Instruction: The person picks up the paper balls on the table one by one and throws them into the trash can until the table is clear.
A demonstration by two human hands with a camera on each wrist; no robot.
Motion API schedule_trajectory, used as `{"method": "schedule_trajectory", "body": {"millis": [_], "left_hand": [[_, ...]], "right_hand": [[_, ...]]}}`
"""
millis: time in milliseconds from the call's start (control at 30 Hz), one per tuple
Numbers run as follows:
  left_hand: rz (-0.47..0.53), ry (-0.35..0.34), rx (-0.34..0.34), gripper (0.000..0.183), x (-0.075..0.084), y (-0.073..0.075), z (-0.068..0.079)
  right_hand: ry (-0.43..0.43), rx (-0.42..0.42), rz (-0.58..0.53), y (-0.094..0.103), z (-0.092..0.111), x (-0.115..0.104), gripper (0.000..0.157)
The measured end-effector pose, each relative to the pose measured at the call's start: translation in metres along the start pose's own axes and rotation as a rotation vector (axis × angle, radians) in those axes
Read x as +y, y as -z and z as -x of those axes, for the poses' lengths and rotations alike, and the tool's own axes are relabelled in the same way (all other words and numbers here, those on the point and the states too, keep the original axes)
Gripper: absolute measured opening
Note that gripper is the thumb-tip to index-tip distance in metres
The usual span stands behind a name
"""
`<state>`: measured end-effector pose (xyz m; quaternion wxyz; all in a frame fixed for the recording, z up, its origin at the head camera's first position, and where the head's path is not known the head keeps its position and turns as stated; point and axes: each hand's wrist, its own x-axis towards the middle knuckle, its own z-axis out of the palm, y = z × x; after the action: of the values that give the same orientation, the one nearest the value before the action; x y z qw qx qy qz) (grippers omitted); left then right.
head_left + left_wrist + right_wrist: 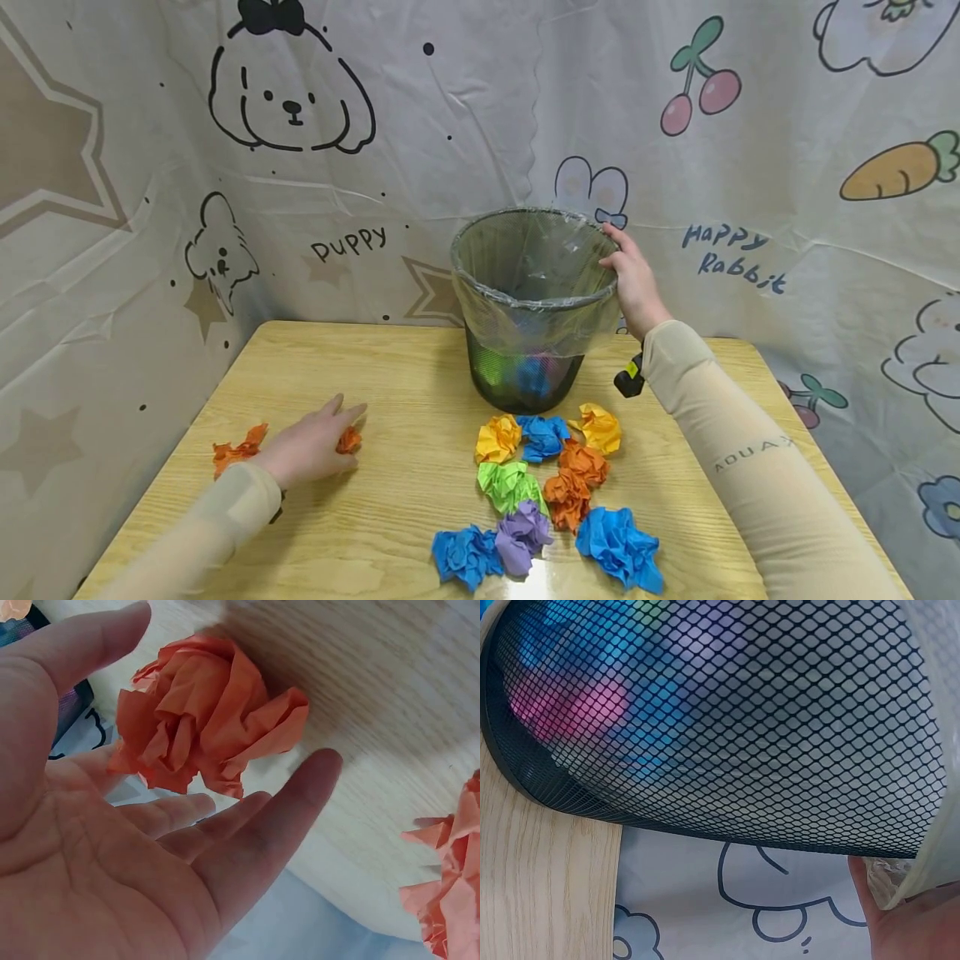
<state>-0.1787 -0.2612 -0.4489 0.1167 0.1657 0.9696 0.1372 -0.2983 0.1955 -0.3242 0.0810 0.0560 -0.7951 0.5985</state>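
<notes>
My left hand (311,443) is low over the left side of the table, fingers spread and thumb apart around an orange crumpled paper ball (202,712). In the left wrist view the ball sits on the wood between thumb and fingers. Another orange crumpled paper (238,450) lies beside that wrist. With my right hand (636,279) I grip the right rim of a black mesh wastebasket (525,379), which has a clear plastic liner (540,321) folded over its rim. Through the mesh, blue, pink and green paper balls (600,705) show at the bottom.
In front of the wastebasket lie several crumpled papers, among them a yellow ball (497,438), a green ball (512,486), a purple ball (522,537) and a large blue ball (620,547). A printed curtain (420,167) hangs close behind the wooden table (390,533).
</notes>
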Motion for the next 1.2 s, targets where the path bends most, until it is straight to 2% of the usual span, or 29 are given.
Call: {"method": "schedule_trajectory", "body": {"millis": [467,800,1200], "left_hand": [[-0.009,-0.016,0.015,0.074,0.004,-0.002,0.002],[-0.083,-0.086,0.040,0.040,0.003,-0.013,-0.001],[-0.108,-0.119,0.104,0.024,0.002,-0.018,-0.002]], "right_hand": [[0.008,-0.007,0.003,0.003,0.000,0.001,0.065],[0.012,-0.013,0.008,0.001,0.000,0.000,0.064],[0.018,-0.006,0.011,0.001,-0.001,0.002,0.065]]}}
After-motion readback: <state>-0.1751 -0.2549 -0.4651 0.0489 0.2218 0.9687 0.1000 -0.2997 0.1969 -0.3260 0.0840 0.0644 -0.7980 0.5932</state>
